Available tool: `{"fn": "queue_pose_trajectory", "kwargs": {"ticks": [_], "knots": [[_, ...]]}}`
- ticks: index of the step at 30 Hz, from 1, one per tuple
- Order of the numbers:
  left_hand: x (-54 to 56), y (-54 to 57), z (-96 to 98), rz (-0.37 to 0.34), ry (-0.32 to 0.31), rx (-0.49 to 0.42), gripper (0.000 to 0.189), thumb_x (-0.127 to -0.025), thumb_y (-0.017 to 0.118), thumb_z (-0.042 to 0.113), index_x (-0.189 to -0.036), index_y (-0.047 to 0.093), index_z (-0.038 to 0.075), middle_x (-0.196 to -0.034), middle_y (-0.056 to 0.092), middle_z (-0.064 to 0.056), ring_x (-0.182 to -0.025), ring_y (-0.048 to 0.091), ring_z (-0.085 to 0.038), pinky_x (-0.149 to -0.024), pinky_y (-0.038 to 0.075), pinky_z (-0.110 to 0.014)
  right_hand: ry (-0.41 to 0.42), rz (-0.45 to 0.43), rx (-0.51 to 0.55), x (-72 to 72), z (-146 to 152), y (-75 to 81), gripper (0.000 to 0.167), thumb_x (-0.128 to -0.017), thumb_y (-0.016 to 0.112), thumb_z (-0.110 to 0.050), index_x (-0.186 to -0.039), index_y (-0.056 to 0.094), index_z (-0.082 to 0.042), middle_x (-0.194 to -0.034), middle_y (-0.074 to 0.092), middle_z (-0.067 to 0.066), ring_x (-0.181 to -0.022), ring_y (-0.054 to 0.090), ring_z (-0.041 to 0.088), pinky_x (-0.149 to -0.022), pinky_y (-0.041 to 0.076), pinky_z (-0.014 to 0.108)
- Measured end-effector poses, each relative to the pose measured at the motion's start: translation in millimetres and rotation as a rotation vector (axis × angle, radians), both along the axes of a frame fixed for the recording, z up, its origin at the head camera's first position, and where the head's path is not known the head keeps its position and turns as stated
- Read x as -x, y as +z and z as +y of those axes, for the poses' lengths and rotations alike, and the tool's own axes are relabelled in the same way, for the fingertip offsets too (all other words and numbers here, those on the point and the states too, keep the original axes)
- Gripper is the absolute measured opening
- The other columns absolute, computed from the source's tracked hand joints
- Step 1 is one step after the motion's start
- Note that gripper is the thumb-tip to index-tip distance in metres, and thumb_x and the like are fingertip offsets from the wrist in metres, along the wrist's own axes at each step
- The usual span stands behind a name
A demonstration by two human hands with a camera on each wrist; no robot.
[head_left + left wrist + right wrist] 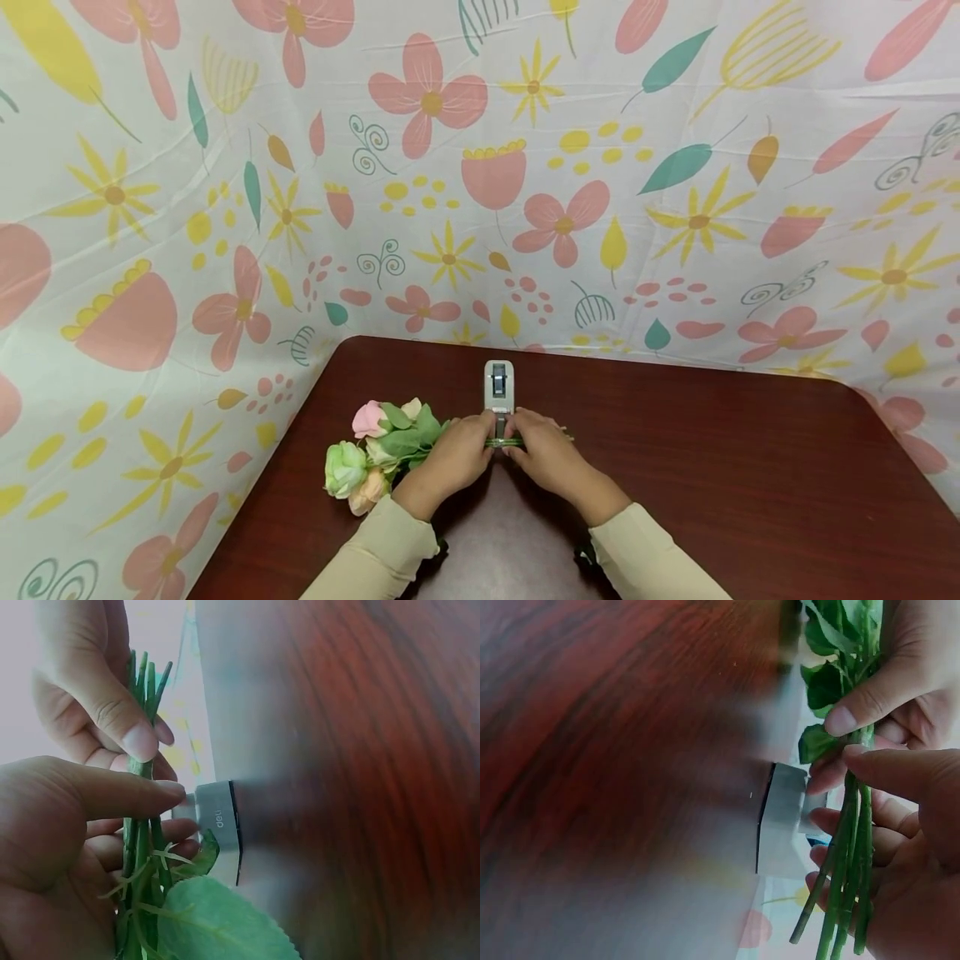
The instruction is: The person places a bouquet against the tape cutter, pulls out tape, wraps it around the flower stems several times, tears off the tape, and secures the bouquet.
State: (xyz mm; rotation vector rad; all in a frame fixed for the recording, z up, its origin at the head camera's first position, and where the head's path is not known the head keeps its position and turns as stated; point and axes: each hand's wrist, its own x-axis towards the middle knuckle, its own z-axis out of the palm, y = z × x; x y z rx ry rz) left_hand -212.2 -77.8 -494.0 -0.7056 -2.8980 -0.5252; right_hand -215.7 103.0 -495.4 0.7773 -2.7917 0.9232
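- Head view: the left hand (459, 450) grips the stems (512, 442) of a bouquet (403, 440) below its leaves, with pink, green and peach blossoms spreading out on that hand's left.
- Head view: the right hand (551, 454) grasps the same stems nearer their ends; a tape dispenser (498, 398) stands between the hands, reaching beyond them.
- Head view: the table (750, 467) stretches widely to the right; its left edge runs near the blossoms, its far edge along a flowered cloth (427, 104).
- Left wrist view: small lettering on the dispenser seems to read "deli"; the stems run through both grasps.
- Right wrist view: the thumbs nearly meet on the stems, whose ends project past the right hand, the dispenser just beside the fingers.
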Motion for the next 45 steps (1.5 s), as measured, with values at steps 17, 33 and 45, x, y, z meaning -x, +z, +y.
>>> {"fn": "queue_pose_trajectory", "kwargs": {"ticks": [17, 33, 45], "knots": [[-2.5, -0.5, 0.0, 0.073, -0.02, 0.054, 0.027, -0.089, 0.075, 0.01, -0.084, 0.049, 0.017, -0.082, 0.057, 0.005, -0.09, 0.06, -0.016, -0.075, 0.043, -0.031, 0.022, -0.058, -0.057, -1.4, 3.1, 8.5, 0.022, -0.089, 0.077, -0.017, -0.096, 0.057, -0.014, -0.079, 0.065, -0.004, -0.068, 0.057, 0.009, -0.063, 0.047, 0.028], [-6.0, 6.0, 1.2, 0.151, 0.007, 0.182, 0.024, -0.089, 0.077, 0.024, -0.086, 0.054, 0.019, -0.088, 0.057, 0.004, -0.092, 0.06, -0.018, -0.096, 0.045, -0.047, 0.114, -0.054, -0.119, 5.3, 7.7, 6.8, 0.009, -0.096, 0.069, -0.023, -0.093, 0.07, -0.015, -0.094, 0.074, -0.003, -0.09, 0.07, 0.016, -0.078, 0.055, 0.036], [-4.6, 23.2, -3.6, 0.029, 0.009, 0.101, 0.01, -0.094, 0.069, 0.025, -0.087, 0.065, 0.018, -0.087, 0.064, 0.005, -0.087, 0.059, -0.017, -0.078, 0.045, -0.037, 0.052, 0.042, -0.092, 3.1, 6.4, -0.9, 0.009, -0.09, 0.076, -0.019, -0.091, 0.067, -0.021, -0.093, 0.073, -0.005, -0.087, 0.07, 0.014, -0.076, 0.054, 0.035]]}}
